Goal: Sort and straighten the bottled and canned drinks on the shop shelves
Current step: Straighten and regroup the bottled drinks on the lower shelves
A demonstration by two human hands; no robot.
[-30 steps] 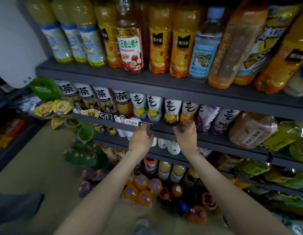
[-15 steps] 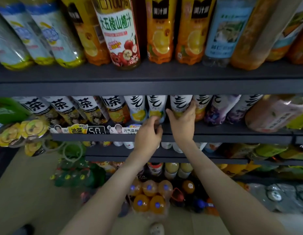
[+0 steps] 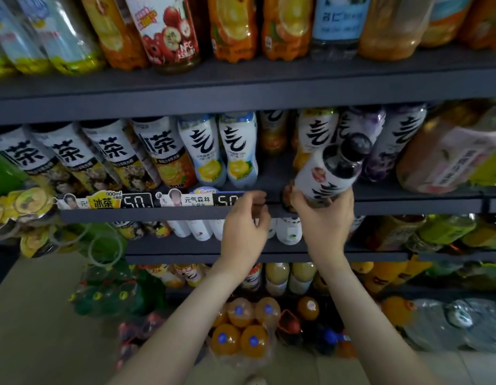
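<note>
Right hand [image 3: 323, 218] wraps base of white-labelled bottle [image 3: 328, 173]. Bottle tilted, dark cap up and to right, over near lip of middle shelf [image 3: 408, 207]. Black character on label, sleeve smooth. Left hand [image 3: 245, 229] loosely curled at price strip [image 3: 197, 200], holds nothing. Likely step: reseating bottle. Next: stand upright in gap right of lemon bottles [image 3: 237, 154], label forward.

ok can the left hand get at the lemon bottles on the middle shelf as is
Probably yes: the left hand is empty at the shelf edge just below the lemon bottles, with nothing in front of them. The right hand holds its white bottle aside.
</note>
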